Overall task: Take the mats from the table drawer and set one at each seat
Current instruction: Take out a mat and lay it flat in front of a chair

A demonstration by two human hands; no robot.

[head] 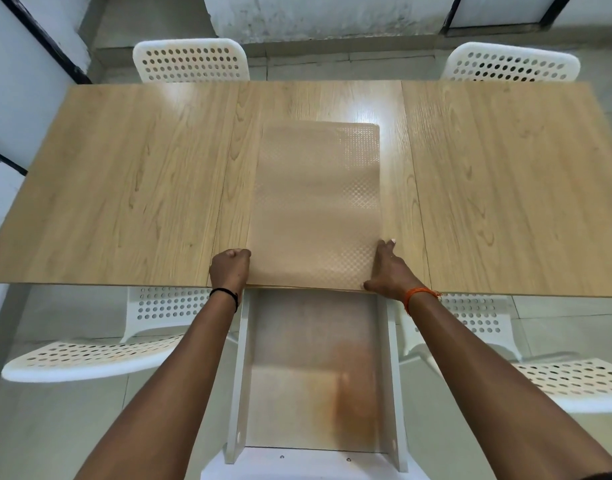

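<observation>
Four white perforated chairs (191, 60) ring my light wood-grain table (124, 188), two at the far edge and two at the near edge, on a pale tiled floor (55, 427) with grey walls beyond. My left hand (229, 268) is curled shut on the near left corner of the translucent textured mats (316, 202) lying along the table's middle panel; my right hand (389, 270) grips the near right corner. Below me the white drawer (240, 375) stands pulled out.
</observation>
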